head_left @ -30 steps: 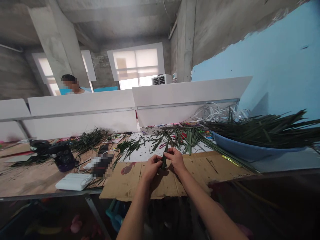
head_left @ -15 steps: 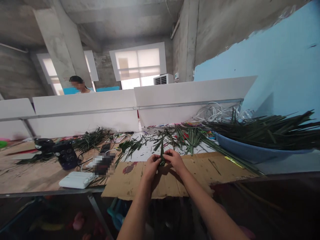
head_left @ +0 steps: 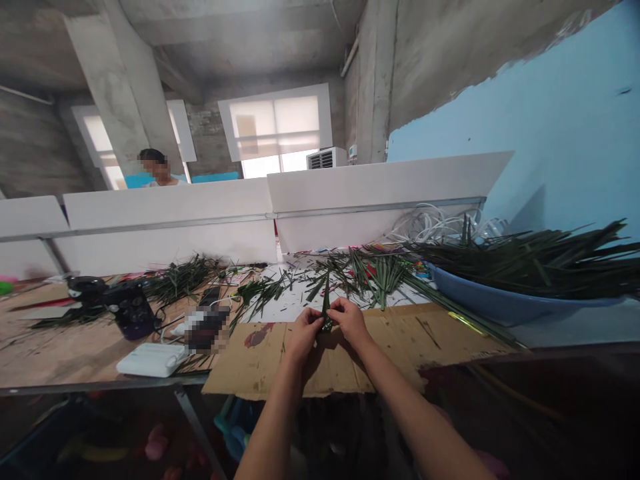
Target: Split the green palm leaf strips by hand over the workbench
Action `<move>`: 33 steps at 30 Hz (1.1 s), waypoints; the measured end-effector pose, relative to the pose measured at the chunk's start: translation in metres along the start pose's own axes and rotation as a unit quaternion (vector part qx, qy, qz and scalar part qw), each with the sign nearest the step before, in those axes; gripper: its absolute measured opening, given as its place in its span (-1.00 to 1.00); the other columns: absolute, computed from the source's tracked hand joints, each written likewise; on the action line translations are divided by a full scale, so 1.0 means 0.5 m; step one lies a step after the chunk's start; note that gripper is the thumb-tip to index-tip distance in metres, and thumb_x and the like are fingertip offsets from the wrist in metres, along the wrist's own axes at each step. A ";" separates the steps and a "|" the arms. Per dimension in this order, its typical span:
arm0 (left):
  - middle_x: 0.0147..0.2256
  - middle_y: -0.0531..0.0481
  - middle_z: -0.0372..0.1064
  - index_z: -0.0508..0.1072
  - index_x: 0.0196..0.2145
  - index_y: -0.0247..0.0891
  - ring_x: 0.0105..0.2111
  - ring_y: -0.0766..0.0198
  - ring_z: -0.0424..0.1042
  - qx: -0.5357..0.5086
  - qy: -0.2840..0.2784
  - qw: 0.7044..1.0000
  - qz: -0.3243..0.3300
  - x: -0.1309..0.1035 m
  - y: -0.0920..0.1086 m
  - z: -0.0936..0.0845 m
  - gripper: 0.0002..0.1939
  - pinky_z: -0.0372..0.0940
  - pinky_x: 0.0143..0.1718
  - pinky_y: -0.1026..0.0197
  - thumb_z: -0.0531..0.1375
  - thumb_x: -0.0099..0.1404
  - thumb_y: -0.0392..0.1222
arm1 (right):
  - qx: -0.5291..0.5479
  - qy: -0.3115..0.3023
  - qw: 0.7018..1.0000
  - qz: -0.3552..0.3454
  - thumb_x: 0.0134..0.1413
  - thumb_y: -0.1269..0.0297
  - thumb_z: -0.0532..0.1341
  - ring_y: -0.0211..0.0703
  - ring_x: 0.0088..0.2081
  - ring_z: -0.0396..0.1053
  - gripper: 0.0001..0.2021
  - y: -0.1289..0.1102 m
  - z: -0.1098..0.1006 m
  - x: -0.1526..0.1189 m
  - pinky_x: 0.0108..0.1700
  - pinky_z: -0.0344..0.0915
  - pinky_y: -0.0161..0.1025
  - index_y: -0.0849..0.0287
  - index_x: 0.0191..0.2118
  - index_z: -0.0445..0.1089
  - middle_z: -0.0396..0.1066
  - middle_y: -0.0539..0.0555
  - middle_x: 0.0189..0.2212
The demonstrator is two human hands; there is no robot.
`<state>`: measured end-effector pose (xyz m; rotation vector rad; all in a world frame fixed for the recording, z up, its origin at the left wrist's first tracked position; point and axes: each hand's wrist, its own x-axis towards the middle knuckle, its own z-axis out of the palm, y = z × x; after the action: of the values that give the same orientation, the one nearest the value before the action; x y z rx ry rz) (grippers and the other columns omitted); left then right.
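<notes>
A narrow dark green leaf piece points upward between my two hands, its lower part folded or bunched and partly hidden by fingers. My left hand pinches it from the left side. From the right, my right hand grips the same piece with thumb and fingertips. Both hands are just above a brown cardboard sheet. Beyond them, cut green leaf strips lie scattered on a white surface.
At right stands a blue basin heaped with long leaves. On the left are a white box-shaped device, a dark container and a leaf pile. White partitions run behind; a person is beyond.
The leaf piece has turned slightly and leans a little more to the right. Both hands keep nearly the same place and grip.
</notes>
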<state>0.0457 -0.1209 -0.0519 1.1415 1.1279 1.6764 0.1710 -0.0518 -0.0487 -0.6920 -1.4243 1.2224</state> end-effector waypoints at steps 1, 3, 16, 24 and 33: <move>-0.52 0.03 0.38 0.45 -0.45 -0.26 -0.51 0.32 0.34 0.001 0.002 1.000 -0.001 0.000 0.000 0.000 -0.79 0.20 -0.49 0.33 0.39 -0.03 -0.18 | -0.005 0.000 1.000 -0.005 -0.28 0.22 0.33 -0.23 -0.59 0.22 -0.82 -0.001 0.000 -0.001 -0.51 0.17 -0.29 0.12 -0.56 0.32 0.27 -0.10 -0.67; -0.52 0.03 0.39 0.45 -0.45 -0.27 -0.52 0.33 0.34 0.001 0.008 1.000 -0.004 0.001 -0.001 -0.001 -0.78 0.19 -0.50 0.33 0.39 -0.03 -0.17 | -0.009 -0.007 1.000 -0.012 -0.26 0.20 0.32 -0.22 -0.58 0.23 -0.83 -0.003 0.000 -0.003 -0.50 0.20 -0.28 0.12 -0.54 0.33 0.29 -0.09 -0.66; -0.52 0.16 0.32 0.32 -0.30 -0.21 -0.65 0.42 0.26 -0.068 0.097 0.993 -0.024 0.011 -0.008 -0.024 -0.63 0.15 -0.59 0.35 0.35 -0.02 -0.06 | -0.079 -0.101 0.988 -0.085 -0.31 0.46 0.21 -0.13 -0.36 0.35 -0.65 -0.022 0.017 -0.026 -0.30 0.28 -0.23 0.05 -0.29 0.58 0.49 0.05 -0.30; -0.47 0.09 0.41 0.36 -0.26 -0.21 -0.57 0.35 0.35 -0.119 0.083 0.989 -0.028 0.009 -0.004 -0.018 -0.60 0.20 -0.51 0.32 0.33 -0.09 -0.13 | -0.132 -0.125 0.977 -0.112 -0.17 0.40 0.29 -0.16 -0.36 0.35 -0.74 -0.028 0.012 -0.032 -0.29 0.25 -0.24 0.05 -0.27 0.60 0.41 0.05 -0.29; -0.57 0.17 0.29 0.38 -0.28 -0.20 -0.65 0.42 0.23 -0.122 0.051 0.990 -0.043 0.002 0.014 -0.017 -0.64 0.08 -0.61 0.38 0.34 -0.04 -0.05 | -0.145 -0.102 0.976 -0.128 -0.02 0.22 0.29 -0.09 -0.30 0.37 -0.83 -0.022 0.009 -0.025 -0.24 0.25 -0.20 0.09 -0.29 0.57 0.44 0.08 -0.30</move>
<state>0.0365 -0.1239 -0.0465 0.8510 0.9865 1.7655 0.1722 -0.0678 -0.0420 -0.5659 -1.8256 0.9124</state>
